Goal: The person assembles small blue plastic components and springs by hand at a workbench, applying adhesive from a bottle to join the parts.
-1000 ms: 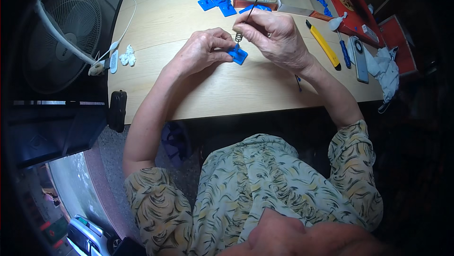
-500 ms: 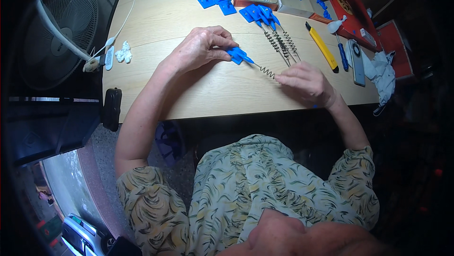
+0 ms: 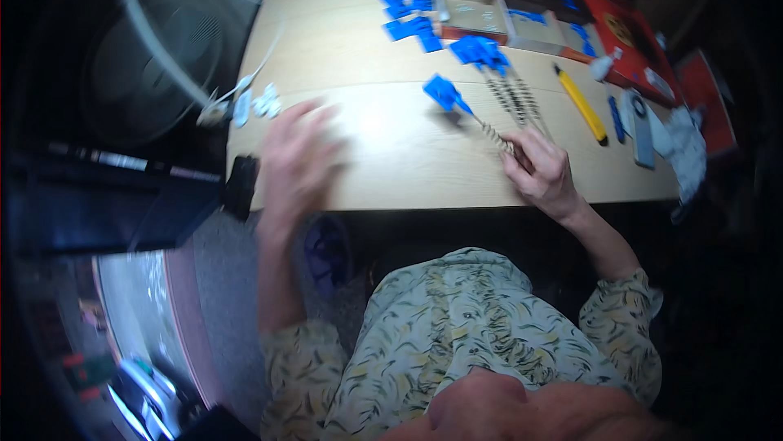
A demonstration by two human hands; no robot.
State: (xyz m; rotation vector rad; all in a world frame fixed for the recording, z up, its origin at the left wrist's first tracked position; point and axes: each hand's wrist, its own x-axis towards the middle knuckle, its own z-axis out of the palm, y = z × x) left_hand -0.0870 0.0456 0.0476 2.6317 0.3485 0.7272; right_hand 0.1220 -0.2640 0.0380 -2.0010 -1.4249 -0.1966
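My right hand [image 3: 541, 165] is closed on the free end of a wire spring [image 3: 494, 137]. At the spring's other end a blue plastic piece [image 3: 444, 92] with a square plate and a pointed tip sticks out over the table, its shadow beneath. My left hand [image 3: 298, 156] is over the table's left part, smeared by motion. Its fingers look stretched and apart, and nothing shows in them. Just beyond my right hand lies a bunch of similar springs [image 3: 514, 99] with blue plastic ends [image 3: 481, 53].
More blue pieces with springs [image 3: 412, 21] stand at the back, beside small open boxes [image 3: 471, 29] of parts. On the right lie a yellow cutter [image 3: 582, 104], a blue screwdriver [image 3: 616, 119], a phone [image 3: 642, 138] and a cloth [image 3: 683, 152]. A fan [image 3: 155, 66] is at the left.
My left hand has let go of the blue plastic piece and moved left, toward the table's near edge. My right hand still holds the spring, and the blue piece is now lifted. The view has shifted.
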